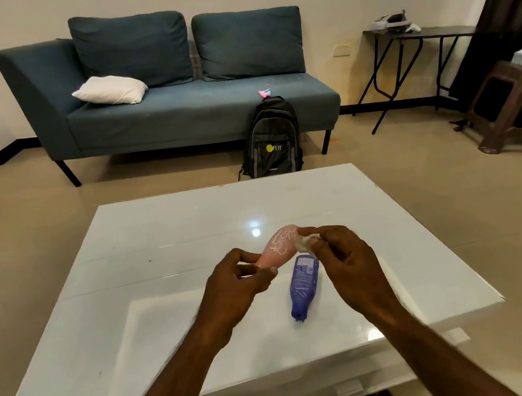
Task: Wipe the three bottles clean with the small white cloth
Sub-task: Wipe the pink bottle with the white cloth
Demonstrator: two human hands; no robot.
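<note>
- Pink bottle (278,248), streaked with white marks, held above the white table (155,236) — left hand (239,281) fingers pinched on its lower end.
- Right hand (341,253) fingers closed on the small white cloth (307,244), pressed against the bottle's upper side.
- Blue bottle (303,282) lies flat below; no third bottle is visible.
- Risk: the light pinch grip may let the bottle twist or drop under wiping pressure.

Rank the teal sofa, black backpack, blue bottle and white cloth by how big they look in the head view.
1. Teal fabric sofa
2. Black backpack
3. Blue plastic bottle, though nearer the camera
4. Small white cloth, mostly hidden in the right hand
</note>
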